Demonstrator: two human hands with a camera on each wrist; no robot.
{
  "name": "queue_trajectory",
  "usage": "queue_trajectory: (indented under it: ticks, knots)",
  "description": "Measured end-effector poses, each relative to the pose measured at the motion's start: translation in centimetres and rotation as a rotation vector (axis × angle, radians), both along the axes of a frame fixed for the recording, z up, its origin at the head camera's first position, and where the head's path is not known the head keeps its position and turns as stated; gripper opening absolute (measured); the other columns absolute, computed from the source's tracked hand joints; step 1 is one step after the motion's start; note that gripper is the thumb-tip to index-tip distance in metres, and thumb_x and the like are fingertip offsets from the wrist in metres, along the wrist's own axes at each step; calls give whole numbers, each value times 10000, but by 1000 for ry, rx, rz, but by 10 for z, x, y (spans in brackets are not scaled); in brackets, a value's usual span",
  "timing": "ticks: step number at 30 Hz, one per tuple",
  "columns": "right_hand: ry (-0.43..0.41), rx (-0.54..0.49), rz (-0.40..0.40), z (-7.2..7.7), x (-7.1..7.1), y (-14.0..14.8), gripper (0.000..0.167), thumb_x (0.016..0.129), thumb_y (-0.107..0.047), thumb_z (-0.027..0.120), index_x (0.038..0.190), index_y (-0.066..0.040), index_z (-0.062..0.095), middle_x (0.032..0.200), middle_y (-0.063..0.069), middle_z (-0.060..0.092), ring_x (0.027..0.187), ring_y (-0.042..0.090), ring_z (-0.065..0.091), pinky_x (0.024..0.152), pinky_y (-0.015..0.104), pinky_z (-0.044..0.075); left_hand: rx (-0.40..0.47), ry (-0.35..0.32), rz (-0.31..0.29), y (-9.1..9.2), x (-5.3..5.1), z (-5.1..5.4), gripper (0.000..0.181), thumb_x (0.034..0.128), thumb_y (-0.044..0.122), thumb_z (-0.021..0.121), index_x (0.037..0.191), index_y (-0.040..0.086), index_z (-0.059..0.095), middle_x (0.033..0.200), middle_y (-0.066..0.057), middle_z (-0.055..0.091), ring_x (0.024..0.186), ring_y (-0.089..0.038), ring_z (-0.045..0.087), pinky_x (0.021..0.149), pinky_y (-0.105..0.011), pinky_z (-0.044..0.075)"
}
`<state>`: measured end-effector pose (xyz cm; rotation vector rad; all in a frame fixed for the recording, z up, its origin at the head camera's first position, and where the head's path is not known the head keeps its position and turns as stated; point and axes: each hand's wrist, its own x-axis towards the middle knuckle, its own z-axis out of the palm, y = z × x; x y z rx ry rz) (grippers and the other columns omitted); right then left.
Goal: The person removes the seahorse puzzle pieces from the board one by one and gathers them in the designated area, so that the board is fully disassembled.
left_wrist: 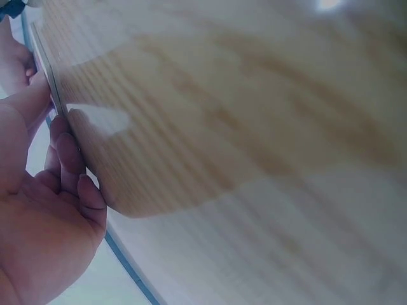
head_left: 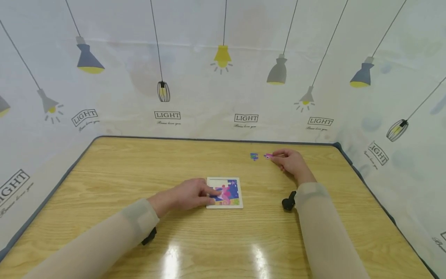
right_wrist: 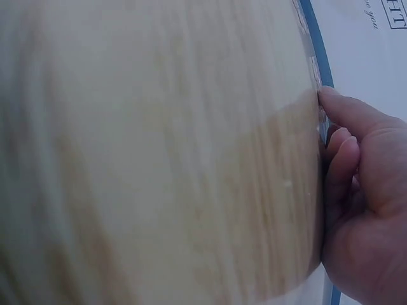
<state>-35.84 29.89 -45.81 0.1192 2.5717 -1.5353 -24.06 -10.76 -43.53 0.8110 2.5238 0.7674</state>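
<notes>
A small white-framed puzzle with a pink and blue picture lies on the table, a pale gap in its upper left part. My left hand rests on its left side, index finger extended over the picture and thumb at the lower left edge. Farther back on the right, my right hand holds a pink puzzle piece by its right end, at the tabletop. Just left of that lies a blue and green piece. In the right wrist view, the thumb and curled fingers of my right hand touch the table surface.
The wooden table has a dark edge strip running along its back and sides. Behind it hangs a pale wall covering printed with lamps and lettering. A dark wrist device is by my right sleeve.
</notes>
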Motion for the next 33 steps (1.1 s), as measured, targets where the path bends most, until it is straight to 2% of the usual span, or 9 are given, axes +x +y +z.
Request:
queue_trajectory:
  ticks: [9, 20, 27, 33]
  knots:
    - [0, 52, 23, 1, 0, 0, 441, 1062, -244, 752, 1450, -46, 681, 963, -30, 661, 590, 50, 539, 567, 226, 476, -2, 18, -15, 0, 0, -1, 374, 1077, 331, 728, 1445, 270, 733, 939, 13, 567, 862, -140, 501, 776, -297, 392]
    - [8, 63, 38, -1, -2, 1, 442, 1058, -264, 761, 1438, -50, 687, 948, -30, 670, 585, 57, 542, 571, 232, 481, 5, 29, -36, 0, 1, 2, 373, 1085, 335, 715, 1448, 249, 733, 949, 13, 582, 848, -137, 491, 763, -287, 390]
    - [4, 83, 27, -3, -5, 2, 427, 1062, -281, 757, 1434, -80, 697, 943, -20, 651, 593, 66, 539, 576, 232, 486, 22, 7, -13, -1, -2, -4, 367, 1073, 359, 729, 1431, 280, 744, 950, 16, 583, 855, -136, 515, 761, -288, 407]
    - [8, 80, 22, -1, -3, 2, 453, 1068, -307, 748, 1455, -83, 683, 1004, 0, 663, 598, 62, 540, 584, 236, 493, 20, 6, -14, -1, -1, -2, 367, 1079, 349, 722, 1435, 263, 743, 961, 8, 588, 865, -143, 515, 763, -288, 404]
